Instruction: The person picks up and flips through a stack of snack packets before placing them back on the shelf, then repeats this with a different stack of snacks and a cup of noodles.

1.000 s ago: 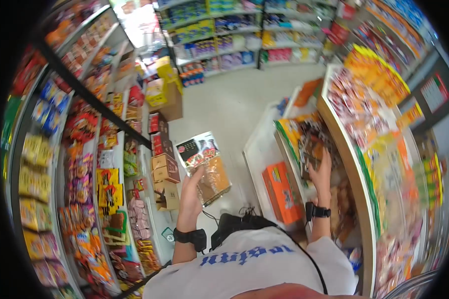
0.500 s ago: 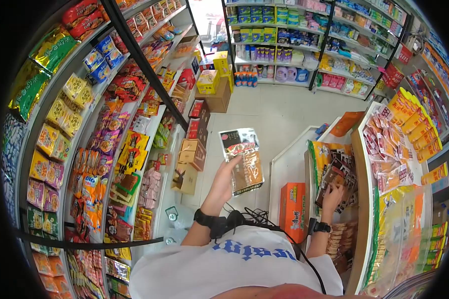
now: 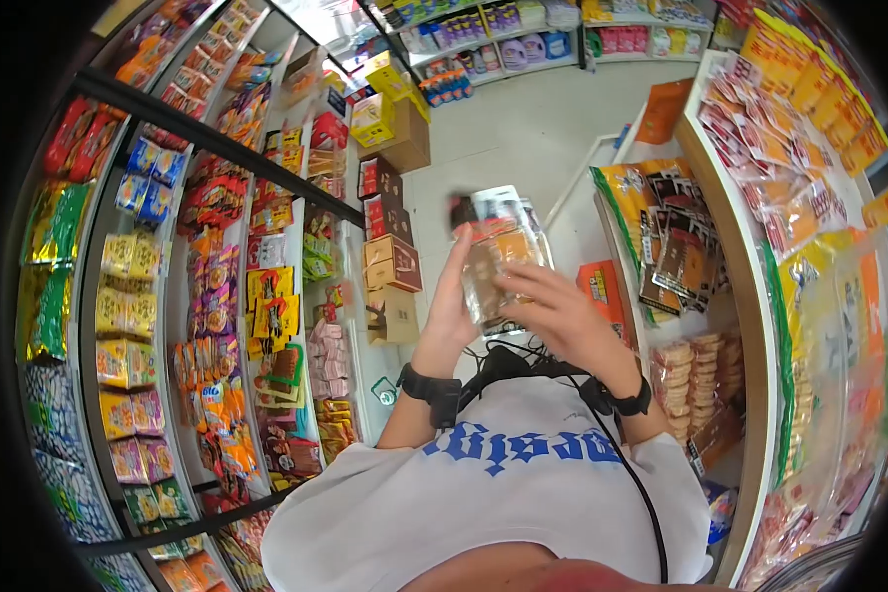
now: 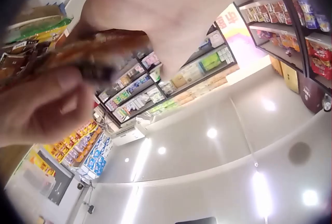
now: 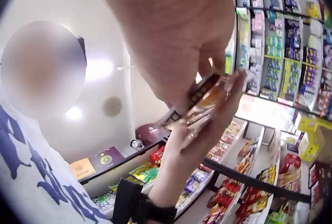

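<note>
Over the aisle in the head view, my left hand (image 3: 447, 311) grips a small stack of flat, clear-and-black snack packets (image 3: 503, 247), thumb along the near side. My right hand (image 3: 572, 321) lies across the stack's right side, its fingers on a packet there. In the right wrist view the packets (image 5: 207, 99) are edge-on between the two hands. More packets of this sort (image 3: 686, 252) lie in the shelf bin at the right, on a yellow-and-green bag (image 3: 627, 192). The left wrist view shows the packets blurred, partly hidden behind the hands.
Shelves of bagged snacks (image 3: 217, 296) line the left, with a black rail (image 3: 227, 148) in front. Brown cartons (image 3: 390, 261) stand on the floor beside them. A wooden-edged display shelf (image 3: 750, 286) runs along the right, with stacked round biscuits (image 3: 686, 375) below and an orange box (image 3: 602, 291) alongside.
My right hand has left the shelf bin and come across to the packets in my left hand. The left hand still holds its packets. The head view has shifted.
</note>
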Demonstrator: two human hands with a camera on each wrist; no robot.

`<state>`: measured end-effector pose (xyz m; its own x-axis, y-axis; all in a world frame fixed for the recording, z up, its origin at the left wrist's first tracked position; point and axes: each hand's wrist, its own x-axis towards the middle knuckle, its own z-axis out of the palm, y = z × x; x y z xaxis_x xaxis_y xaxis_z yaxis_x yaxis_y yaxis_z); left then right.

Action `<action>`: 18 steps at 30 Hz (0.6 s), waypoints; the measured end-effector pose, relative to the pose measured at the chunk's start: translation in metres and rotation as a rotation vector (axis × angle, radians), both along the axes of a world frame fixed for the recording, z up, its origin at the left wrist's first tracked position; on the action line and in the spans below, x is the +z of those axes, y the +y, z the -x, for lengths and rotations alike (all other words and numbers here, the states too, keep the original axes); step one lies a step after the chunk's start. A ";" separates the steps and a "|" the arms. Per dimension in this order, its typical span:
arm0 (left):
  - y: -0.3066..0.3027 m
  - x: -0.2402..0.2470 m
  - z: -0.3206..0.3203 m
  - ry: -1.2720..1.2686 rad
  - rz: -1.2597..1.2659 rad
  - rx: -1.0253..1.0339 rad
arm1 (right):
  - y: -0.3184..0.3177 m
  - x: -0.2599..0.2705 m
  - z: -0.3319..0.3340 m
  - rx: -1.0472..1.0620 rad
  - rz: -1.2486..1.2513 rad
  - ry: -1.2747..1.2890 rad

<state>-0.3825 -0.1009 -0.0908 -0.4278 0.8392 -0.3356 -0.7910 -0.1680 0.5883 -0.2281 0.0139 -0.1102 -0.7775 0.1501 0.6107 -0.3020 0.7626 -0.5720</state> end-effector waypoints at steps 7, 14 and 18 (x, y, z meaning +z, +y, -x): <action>-0.009 -0.023 0.003 0.319 0.258 0.169 | 0.011 0.004 -0.017 0.061 0.278 0.021; -0.006 -0.031 -0.001 0.367 0.296 0.186 | 0.146 -0.168 -0.070 -0.921 0.097 -0.415; 0.002 -0.021 -0.005 0.367 0.310 0.218 | 0.160 -0.199 -0.088 -0.948 0.043 -0.606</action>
